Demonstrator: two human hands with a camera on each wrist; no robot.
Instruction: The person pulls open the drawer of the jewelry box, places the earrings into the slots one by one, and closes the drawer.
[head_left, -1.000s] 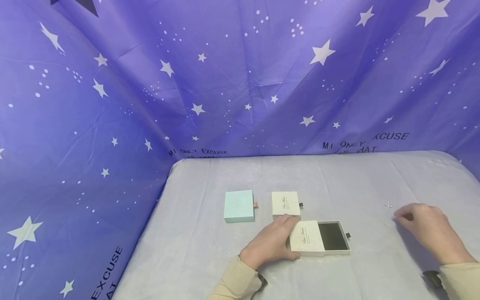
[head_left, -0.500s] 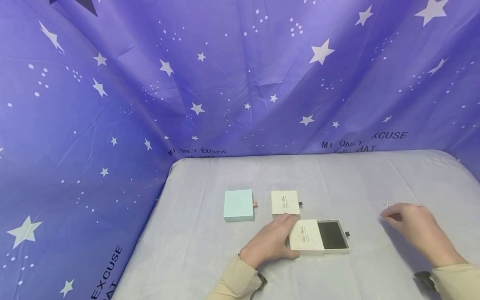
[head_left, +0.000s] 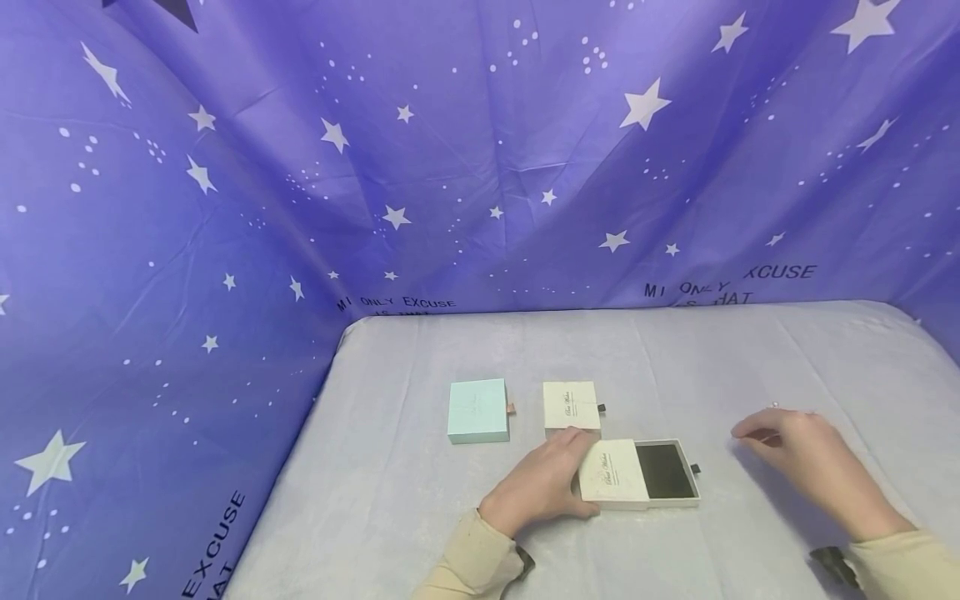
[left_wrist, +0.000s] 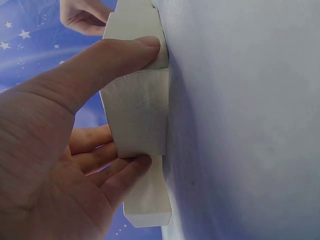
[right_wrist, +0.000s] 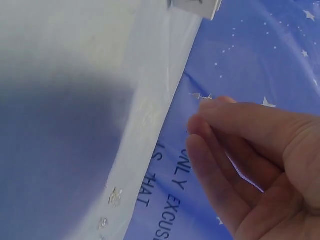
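Observation:
My left hand [head_left: 542, 483] grips the left end of a cream drawer box [head_left: 611, 475], thumb on the near side and fingers round the far side. Its tray [head_left: 663, 471] is pulled partway out to the right, showing a dark lining and a black tab. In the left wrist view, the fingers wrap the end of the sleeve [left_wrist: 137, 112]. To the right of the box, my right hand [head_left: 802, 458] is raised over the cloth. Its thumb and forefinger pinch a small silvery piece [right_wrist: 202, 96], mostly hidden by the fingertips.
A second cream box [head_left: 570, 404] lies just behind the held one, and a mint-green box [head_left: 477, 411] sits farther left. Small shiny pieces of jewelry [right_wrist: 115, 196] lie on the pale cloth beyond the right hand. A purple star-printed curtain [head_left: 480, 167] borders the table.
My right hand has moved left toward the opened box, passing in front of the shiny pieces on the cloth. The left hand and the boxes have stayed put.

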